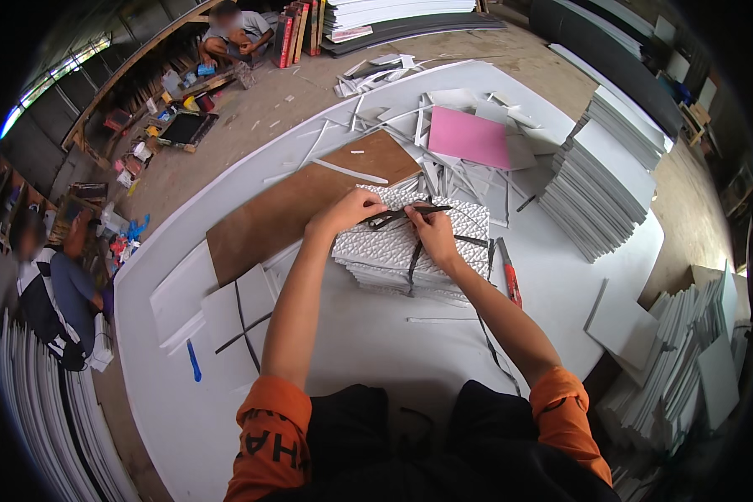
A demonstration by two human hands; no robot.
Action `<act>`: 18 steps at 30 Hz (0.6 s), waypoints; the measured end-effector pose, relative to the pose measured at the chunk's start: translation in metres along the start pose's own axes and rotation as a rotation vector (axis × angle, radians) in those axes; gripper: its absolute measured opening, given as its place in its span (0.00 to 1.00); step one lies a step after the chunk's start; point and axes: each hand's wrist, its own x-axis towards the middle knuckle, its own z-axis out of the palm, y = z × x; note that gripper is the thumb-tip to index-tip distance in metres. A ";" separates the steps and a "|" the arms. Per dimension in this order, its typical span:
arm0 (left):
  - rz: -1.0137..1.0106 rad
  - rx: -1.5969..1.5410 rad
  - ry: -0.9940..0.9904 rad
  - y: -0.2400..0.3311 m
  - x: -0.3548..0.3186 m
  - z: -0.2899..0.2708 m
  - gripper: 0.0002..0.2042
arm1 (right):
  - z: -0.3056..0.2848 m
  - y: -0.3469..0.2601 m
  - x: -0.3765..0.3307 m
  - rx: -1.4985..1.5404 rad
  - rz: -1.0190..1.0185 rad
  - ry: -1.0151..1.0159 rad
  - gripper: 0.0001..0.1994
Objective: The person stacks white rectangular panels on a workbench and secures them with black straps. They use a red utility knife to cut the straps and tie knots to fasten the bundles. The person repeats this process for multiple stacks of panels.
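Two hands, the left hand (343, 211) and right hand (433, 236), rest on one stack of white embossed panels (393, 251). Also visible: one brown board (297, 205), one pink sheet (468, 138), one red utility knife (510, 274), one blue pen (193, 361), and two other people, one seated (236, 33), one crouching (54, 293).

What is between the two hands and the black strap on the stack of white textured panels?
Nothing visible. The left hand and right hand already grip the black strap directly, on top of the stack of white panels.
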 end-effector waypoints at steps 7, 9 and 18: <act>0.034 0.082 0.312 0.020 0.007 0.016 0.12 | -0.009 0.013 0.013 -0.001 0.114 -0.061 0.18; 0.071 0.237 0.343 0.046 -0.001 0.019 0.12 | -0.017 0.009 0.014 0.131 0.140 -0.097 0.20; -0.037 0.025 0.248 0.031 -0.002 0.030 0.14 | -0.014 0.007 0.020 0.071 0.195 -0.132 0.20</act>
